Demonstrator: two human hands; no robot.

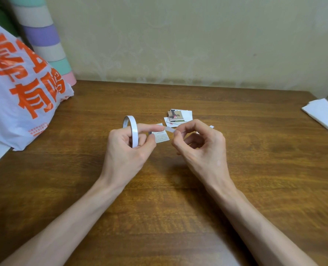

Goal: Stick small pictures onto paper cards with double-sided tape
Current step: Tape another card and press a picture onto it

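Pulling a short strip point(168, 129) off the tape roll point(131, 129) looked to be the step in hand. The left hand point(126, 148) gripped the roll, fingers curled through its ring and the forefinger laid out along the loose tape. The right hand point(201, 144) pinched the free end between thumb and forefinger, its other fingers loosely curled. Both hands were held close together above the table point(178, 198), over a small printed card point(161, 138) that lay flat beneath them. Whether the strip was torn from the roll I could not tell.

Beyond the hands, a little pile of pictures and white cards point(178, 117) sat near the middle of the table (the top one showed a colour picture, though whether it was stuck down or only resting there I could not tell). A stack of white paper point(324, 116) lay well apart at the right edge.

By my judgement the work was early or midway: no tape lay on the card under the hands, and a picture was yet to be pressed onto it
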